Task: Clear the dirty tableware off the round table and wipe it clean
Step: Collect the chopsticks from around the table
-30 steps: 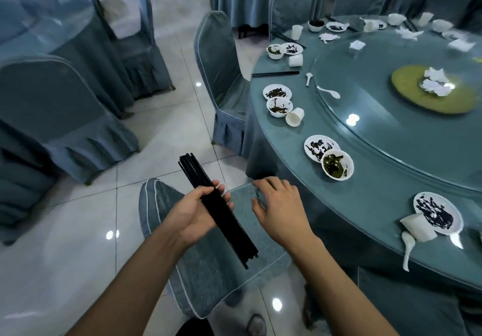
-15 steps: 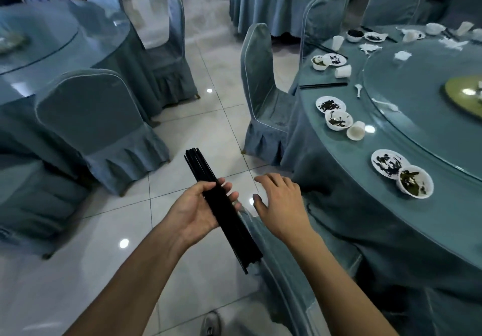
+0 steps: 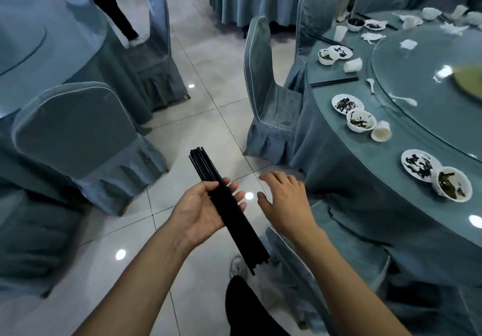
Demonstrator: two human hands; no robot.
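Note:
My left hand (image 3: 200, 211) grips a bundle of several black chopsticks (image 3: 221, 197), slanting from upper left to lower right over the floor. Just to its right hovers my right hand (image 3: 285, 201), fingers spread and holding nothing, above a chair back. At the right is the round table (image 3: 365, 158) with its teal cloth. Along the table's rim lie dirty white plates (image 3: 420, 163), bowls (image 3: 452, 187), tipped cups (image 3: 381, 134), white spoons (image 3: 403, 99) and one black chopstick pair (image 3: 335, 82). Crumpled napkins (image 3: 408, 44) lie on the glass turntable (image 3: 427, 80).
Covered chairs stand around: one (image 3: 271, 95) tucked at the table's left side, one (image 3: 75, 137) at the left, another low under my right arm. A second round table (image 3: 44, 46) sits upper left. A person's dark trouser leg (image 3: 112, 4) shows far back. Glossy tiled floor (image 3: 208, 106) runs between.
The view has swung left and away from the table, so the table now sits farther right. My left hand keeps its grip on the chopsticks; my right hand has drifted slightly apart from them.

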